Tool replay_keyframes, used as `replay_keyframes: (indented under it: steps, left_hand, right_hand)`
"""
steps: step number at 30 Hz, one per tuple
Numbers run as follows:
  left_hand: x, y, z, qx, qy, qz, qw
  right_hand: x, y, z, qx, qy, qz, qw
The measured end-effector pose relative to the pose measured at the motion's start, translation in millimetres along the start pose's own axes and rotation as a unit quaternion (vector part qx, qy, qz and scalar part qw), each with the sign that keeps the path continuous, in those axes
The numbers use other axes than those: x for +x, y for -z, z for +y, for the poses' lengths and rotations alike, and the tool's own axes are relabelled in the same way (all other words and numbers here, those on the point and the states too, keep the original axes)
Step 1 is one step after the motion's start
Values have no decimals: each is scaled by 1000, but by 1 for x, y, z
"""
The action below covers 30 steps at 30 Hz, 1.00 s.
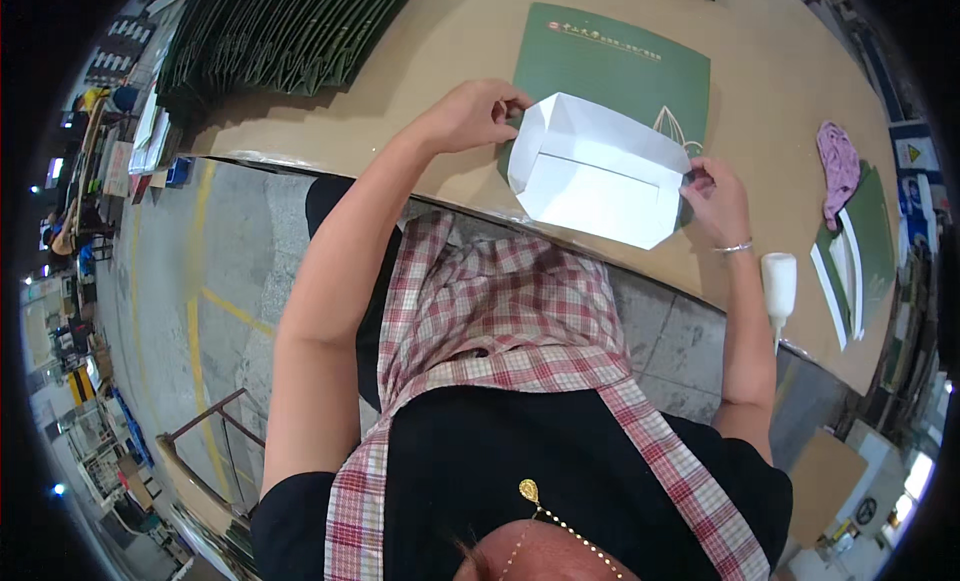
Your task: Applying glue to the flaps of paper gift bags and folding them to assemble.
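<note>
The brown tabletop (420,71) fills the upper part of the view, its near edge curving across in front of the person. A stack of dark green folded sheets (280,31) lies fanned at its far left corner. Near the middle, a green card sheet (620,66) lies flat, and its white folded end (595,171) reaches towards the person at the tabletop's edge, with side flaps turned up. The left hand (470,113) pinches the upper left corner of the white fold, fingers closed on the paper. The right hand (718,196) grips the fold's right edge, fingers pressed together on it; a thin bracelet (735,248) sits on that wrist. To the right lie green and white strips (850,271), with a pink cloth (838,166) just beyond them. A white glue bottle (779,286) rests at the tabletop's edge, just beside the right forearm.
</note>
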<state>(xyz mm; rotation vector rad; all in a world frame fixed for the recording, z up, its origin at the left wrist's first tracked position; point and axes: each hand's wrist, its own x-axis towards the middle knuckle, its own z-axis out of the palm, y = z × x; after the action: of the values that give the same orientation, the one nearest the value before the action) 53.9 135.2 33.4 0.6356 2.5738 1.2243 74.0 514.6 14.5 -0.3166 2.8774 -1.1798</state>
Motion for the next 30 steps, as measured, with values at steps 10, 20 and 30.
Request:
replay_keyframes:
  steps: [10,20,30]
  left_hand:
    - [-29,-36,4,288,-96,-1,953]
    - [-81,-50,28,321,-143,-80,933]
    - [-83,-58,0,213,-190,13,958]
  right_hand:
    - [-24,-1,0,-128,166,-39,977]
    - [-82,5,-43,-227,216,-135,940]
    - [-94,-11,-22,-177,205,-85,959]
